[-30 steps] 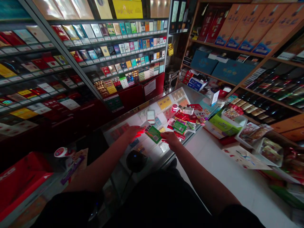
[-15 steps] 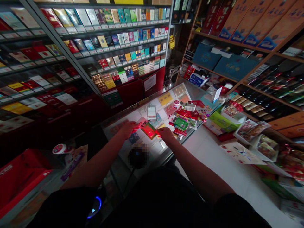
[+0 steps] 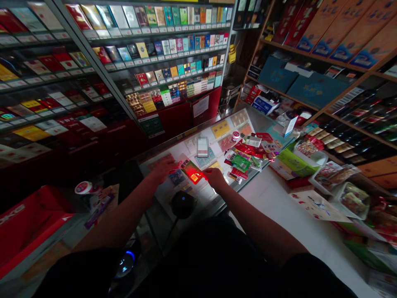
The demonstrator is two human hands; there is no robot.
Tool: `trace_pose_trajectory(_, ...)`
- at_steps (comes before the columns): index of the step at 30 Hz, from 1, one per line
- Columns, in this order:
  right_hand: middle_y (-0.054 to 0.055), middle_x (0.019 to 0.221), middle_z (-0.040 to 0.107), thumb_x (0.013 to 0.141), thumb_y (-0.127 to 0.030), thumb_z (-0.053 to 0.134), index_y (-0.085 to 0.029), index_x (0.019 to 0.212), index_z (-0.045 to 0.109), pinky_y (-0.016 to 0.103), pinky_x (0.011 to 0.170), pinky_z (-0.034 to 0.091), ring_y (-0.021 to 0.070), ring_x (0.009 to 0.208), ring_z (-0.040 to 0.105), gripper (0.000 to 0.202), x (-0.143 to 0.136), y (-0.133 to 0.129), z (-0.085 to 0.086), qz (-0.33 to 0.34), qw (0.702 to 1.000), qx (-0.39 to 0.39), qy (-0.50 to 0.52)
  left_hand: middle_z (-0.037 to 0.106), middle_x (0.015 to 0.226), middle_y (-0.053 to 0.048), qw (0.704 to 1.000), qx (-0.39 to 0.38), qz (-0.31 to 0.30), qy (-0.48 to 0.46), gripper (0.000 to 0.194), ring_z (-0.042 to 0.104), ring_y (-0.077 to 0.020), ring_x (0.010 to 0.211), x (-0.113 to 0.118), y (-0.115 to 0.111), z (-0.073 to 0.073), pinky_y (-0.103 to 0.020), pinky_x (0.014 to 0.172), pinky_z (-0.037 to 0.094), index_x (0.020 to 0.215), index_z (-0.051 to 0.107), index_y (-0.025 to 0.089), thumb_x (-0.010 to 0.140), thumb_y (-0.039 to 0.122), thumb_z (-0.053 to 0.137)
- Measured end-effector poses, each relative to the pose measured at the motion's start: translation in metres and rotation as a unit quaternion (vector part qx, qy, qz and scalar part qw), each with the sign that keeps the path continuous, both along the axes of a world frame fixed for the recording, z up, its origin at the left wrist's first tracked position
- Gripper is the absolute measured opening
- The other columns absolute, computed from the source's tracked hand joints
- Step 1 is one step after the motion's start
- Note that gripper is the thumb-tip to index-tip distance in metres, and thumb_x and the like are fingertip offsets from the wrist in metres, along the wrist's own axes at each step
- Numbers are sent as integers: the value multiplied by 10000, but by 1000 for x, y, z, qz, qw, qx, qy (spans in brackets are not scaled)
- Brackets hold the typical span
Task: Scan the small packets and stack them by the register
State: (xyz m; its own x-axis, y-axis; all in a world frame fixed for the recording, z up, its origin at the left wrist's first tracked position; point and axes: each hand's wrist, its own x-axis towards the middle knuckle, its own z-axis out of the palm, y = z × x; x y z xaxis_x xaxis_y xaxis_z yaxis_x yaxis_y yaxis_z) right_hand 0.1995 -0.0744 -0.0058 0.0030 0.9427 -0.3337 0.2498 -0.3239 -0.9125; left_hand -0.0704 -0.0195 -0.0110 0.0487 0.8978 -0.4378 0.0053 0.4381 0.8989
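A red and green packet (image 3: 192,170), lit bright orange-red on its lower part, is held above the glass counter (image 3: 164,194). My right hand (image 3: 214,179) pinches its right end. On the packet's left side is my left hand (image 3: 163,169), dim and slightly blurred; whether its fingers still grip the packet cannot be made out. Just below the packet stands a round black device (image 3: 182,204) with a small blue light and a cable. Several snack packets, among them a green one (image 3: 241,162), lie in a pile to the right of my right hand.
A small round tub (image 3: 235,136) stands behind the pile. Shelves of small boxes (image 3: 167,47) rise behind the counter. At the lower left is a red box (image 3: 34,225). On the right are trays of packaged food (image 3: 350,198) and shelved bottles (image 3: 356,111).
The view has shifted slightly, so the scene sits a little further right. My left hand has moved a little left relative to the packet, and the lit patch on the packet is now brighter and more orange.
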Motion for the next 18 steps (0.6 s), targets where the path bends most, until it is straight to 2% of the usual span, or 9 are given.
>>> trace_pose_trajectory(5,39,702,721,768,-344,776,-145,790,809,287,665,481,155,654,600,203,-2,3,-8,-13,998,-25,51,775,951,-102,1000,-8,10,-16,535,707,-235,892,0,-3,3,-350,793,529,849,770,173,474,477,1002)
trace_pose_trajectory(11,36,701,725,784,-284,746,-150,769,800,272,678,511,151,672,623,146,-2,4,-12,-13,997,-35,67,760,920,-97,999,-9,27,-30,538,693,-205,843,0,-7,6,-336,782,537,783,747,150,446,464,1026)
trace_pose_trajectory(18,54,734,746,789,-333,741,-144,843,816,270,652,497,154,682,624,211,-10,5,-9,-12,996,-36,86,775,992,-70,997,-19,53,-58,548,704,-201,868,-4,-18,21,-310,746,542,948,766,192,509,414,1007)
